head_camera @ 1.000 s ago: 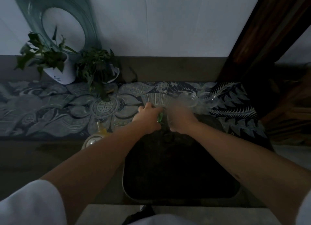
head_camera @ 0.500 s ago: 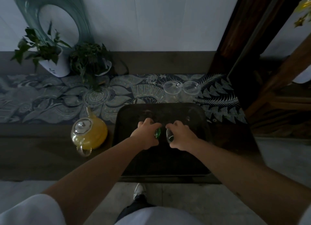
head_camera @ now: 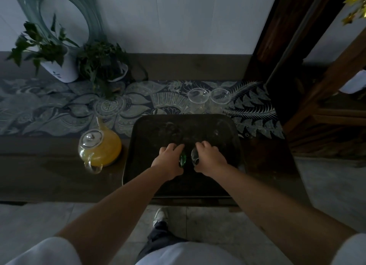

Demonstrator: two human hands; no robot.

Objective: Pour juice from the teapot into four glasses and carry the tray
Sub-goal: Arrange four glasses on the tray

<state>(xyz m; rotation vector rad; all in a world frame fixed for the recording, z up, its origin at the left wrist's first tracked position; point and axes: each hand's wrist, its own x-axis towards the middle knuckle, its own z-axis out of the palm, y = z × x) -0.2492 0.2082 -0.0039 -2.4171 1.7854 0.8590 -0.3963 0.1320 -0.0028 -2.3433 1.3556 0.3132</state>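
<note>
Glasses are going onto the tray, and no juice is poured yet.
Left hand point(head_camera: 170, 162) grips a green glass point(head_camera: 182, 159) and right hand point(head_camera: 209, 159) grips a clear glass point(head_camera: 194, 156) over the tray point(head_camera: 227, 130). Two more glasses point(head_camera: 209, 96) wait at 12 o'clock, off the tray. Full teapot point(head_camera: 100, 148) sits at 9 o'clock.

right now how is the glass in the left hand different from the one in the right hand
The glass in the left hand is green-tinted; the glass in the right hand looks clear and colourless. The green one sits under the left hand, the clear one under the right hand, so each is to its own side of the gap. Both are gripped from above over the dark tray at about the same height, and neither shows any juice.
</note>
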